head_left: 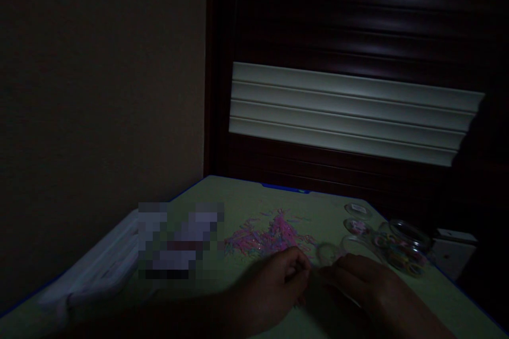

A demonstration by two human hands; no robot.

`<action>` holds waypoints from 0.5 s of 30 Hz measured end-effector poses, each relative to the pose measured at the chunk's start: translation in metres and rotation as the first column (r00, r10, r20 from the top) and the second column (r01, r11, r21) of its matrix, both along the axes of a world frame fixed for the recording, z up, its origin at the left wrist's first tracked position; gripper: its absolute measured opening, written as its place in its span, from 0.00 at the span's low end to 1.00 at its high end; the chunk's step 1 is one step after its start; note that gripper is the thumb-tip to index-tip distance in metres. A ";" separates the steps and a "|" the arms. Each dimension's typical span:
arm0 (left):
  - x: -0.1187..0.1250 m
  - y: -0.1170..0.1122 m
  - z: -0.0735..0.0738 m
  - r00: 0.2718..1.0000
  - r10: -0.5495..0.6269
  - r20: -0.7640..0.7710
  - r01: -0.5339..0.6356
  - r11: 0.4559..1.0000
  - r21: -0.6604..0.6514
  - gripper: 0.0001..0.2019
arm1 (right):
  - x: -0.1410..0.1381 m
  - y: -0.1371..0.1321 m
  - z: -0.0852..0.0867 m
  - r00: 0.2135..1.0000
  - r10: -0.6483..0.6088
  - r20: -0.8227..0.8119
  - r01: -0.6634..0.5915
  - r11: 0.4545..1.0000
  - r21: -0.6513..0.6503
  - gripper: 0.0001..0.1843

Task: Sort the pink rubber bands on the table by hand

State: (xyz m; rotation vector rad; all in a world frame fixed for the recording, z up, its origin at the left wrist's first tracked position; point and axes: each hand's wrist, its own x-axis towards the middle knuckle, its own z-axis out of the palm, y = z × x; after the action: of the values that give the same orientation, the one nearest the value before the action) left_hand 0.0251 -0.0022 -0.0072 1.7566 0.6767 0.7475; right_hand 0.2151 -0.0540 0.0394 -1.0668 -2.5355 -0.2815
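My left hand (274,286) and my right hand (358,280) meet low in the middle of the pale green table (246,196), their fingertips close together. The light is too dim to show whether either hand holds something small. Just beyond them lies a scattered heap of thin pink rubber bands (270,238). A clear round lid (328,253) sits near my right fingers. Farther right stands a glass jar of multicoloured bands (405,249), tipped on its side, with small round lids (358,210) behind it.
A pixelated patch (178,241) covers part of the table at left, beside a white cloth (99,270) along the edge. A wall rises at left. A dark panel with pale slats (345,111) stands behind. A white box (451,254) sits beyond the right edge.
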 end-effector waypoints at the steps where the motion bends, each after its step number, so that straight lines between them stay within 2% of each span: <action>1: 0.000 -0.001 0.000 1.000 -0.005 0.001 0.005 1.000 0.003 0.06 | 0.000 0.001 -0.001 1.000 0.006 -0.004 -0.006 1.000 0.001 0.10; 8: 0.000 -0.003 0.004 1.000 -0.024 0.014 0.024 1.000 0.016 0.05 | 0.002 0.002 -0.004 1.000 0.016 0.021 -0.015 0.999 -0.030 0.10; 15: 0.000 -0.002 -0.003 0.999 0.011 -0.042 -0.009 0.999 0.049 0.06 | 0.000 -0.001 0.000 1.000 -0.030 0.004 0.031 0.999 -0.034 0.13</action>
State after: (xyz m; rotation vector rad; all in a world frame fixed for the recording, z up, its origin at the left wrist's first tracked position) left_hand 0.0251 -0.0046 -0.0105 1.8190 0.7014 0.7416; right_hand 0.2153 -0.0546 0.0391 -1.1197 -2.5376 -0.2491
